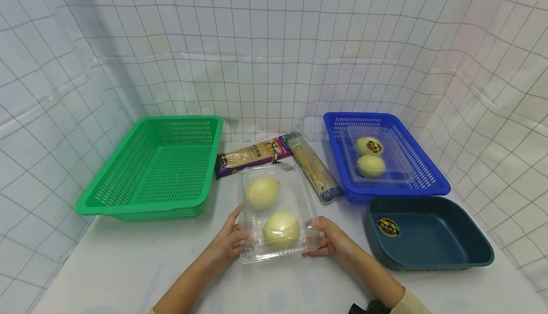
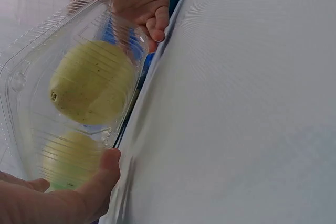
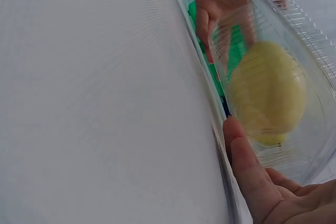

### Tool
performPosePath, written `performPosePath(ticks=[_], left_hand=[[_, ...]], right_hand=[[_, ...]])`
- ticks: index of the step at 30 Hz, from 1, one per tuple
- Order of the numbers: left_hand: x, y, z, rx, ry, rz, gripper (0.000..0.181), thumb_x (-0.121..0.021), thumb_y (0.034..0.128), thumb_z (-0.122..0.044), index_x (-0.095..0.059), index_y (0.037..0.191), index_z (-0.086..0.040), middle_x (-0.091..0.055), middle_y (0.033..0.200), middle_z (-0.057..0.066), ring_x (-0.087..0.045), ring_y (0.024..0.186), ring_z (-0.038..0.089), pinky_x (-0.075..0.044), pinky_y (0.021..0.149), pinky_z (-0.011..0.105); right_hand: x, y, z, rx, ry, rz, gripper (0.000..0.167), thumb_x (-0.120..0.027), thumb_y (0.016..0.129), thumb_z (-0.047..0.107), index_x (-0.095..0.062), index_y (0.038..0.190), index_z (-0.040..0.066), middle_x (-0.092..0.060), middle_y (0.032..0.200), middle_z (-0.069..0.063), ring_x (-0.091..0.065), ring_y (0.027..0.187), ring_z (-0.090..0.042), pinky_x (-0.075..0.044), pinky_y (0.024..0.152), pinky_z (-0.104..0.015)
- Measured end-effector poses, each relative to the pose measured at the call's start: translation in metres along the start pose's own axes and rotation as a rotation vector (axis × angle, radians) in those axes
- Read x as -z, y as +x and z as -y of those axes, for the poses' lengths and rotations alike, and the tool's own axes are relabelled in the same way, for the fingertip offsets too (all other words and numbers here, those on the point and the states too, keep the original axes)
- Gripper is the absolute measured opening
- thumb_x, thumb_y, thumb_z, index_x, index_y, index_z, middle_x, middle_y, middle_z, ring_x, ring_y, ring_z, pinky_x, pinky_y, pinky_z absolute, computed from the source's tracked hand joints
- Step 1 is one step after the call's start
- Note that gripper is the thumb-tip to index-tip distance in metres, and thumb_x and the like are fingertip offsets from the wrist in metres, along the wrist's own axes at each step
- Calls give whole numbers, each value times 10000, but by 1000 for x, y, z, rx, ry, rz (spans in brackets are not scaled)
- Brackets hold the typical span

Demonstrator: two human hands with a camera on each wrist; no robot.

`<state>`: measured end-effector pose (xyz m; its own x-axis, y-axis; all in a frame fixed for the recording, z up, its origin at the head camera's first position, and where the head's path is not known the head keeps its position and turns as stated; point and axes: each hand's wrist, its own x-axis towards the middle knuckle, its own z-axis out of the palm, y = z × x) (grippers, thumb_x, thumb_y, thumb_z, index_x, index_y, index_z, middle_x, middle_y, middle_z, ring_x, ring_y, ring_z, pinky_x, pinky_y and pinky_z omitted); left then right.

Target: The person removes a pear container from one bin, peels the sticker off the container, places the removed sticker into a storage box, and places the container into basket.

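Holding the clear box [image 1: 285, 197]: my left grip [image 1: 227, 247] and right grip [image 1: 331, 239] pinch its sides, over the bench [image 1: 162, 247].
Yellow fruits [image 1: 281, 229]: I see two inside.
Long packs [image 1: 314, 167]: two, just behind.
Green basket [image 1: 175, 171]: left.
Blue basket [image 1: 357, 195]: right, another fruit box [image 1: 396, 154] inside.
Dark tub [image 1: 428, 233]: in front of the blue basket.

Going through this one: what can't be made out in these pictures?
Head view: fine print on the purple packet, too small to read.
Head view: the black object, cut off by the bottom edge.
Left wrist view: the lower fruit, partly hidden by the left grip.
Right wrist view: the clear box, cut off by the right edge.
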<state>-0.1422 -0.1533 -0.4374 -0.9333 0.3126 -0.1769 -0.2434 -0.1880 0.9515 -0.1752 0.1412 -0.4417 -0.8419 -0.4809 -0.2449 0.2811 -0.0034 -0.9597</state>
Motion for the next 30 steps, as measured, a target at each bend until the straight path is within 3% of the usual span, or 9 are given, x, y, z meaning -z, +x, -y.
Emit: performPosePath(ticks=[5,12,19,23,26,30], left_hand=[[0,-3,-7,1,24,1,885,-540,883,-162,28,1561,-169,-257,1397,322,-564,964,213,-476,834,302],[-2,-9,-22,3,72,-3,867,-541,892,-165,11,1561,-163,-312,1373,320,-582,974,234,-485,842,344],[-1,-18,-44,13,140,4,823,-532,923,-209,-12,1558,-164,-343,1392,334,-577,1082,334,-473,920,434],[0,-22,-59,-11,154,18,835,-549,924,-226,-13,1559,-146,-343,1405,356,-607,1065,339,-485,924,445],[1,-25,-68,-13,153,4,839,-555,920,-213,-21,1562,-135,-356,1402,357,-636,1026,318,-505,897,420],[1,-28,-80,-4,165,-12,827,-541,928,-219,-17,1562,-126,-359,1406,352,-647,1020,311,-520,873,386]], right_hand=[[0,-3,6,20,-26,37,535,-488,929,358,-377,1223,-75,-600,1023,-212,-676,881,-427,-557,776,-437],[0,-7,21,75,-70,93,513,-479,978,343,-371,1176,-119,-571,1022,-186,-671,879,-309,-533,810,-507],[-5,-10,39,69,-127,77,580,-449,986,337,-350,1255,-168,-619,1022,-209,-674,882,-440,-554,768,-461],[-9,-10,51,62,-157,63,682,-459,969,384,-319,1316,-186,-628,1028,-258,-682,861,-434,-568,740,-401],[-13,-10,58,70,-174,65,780,-471,960,435,-261,1373,-192,-520,1213,-379,-687,862,-417,-567,749,-396],[-18,-10,68,74,-189,61,850,-463,955,467,-187,1422,-188,-264,1433,-417,-686,865,-417,-564,761,-398]])
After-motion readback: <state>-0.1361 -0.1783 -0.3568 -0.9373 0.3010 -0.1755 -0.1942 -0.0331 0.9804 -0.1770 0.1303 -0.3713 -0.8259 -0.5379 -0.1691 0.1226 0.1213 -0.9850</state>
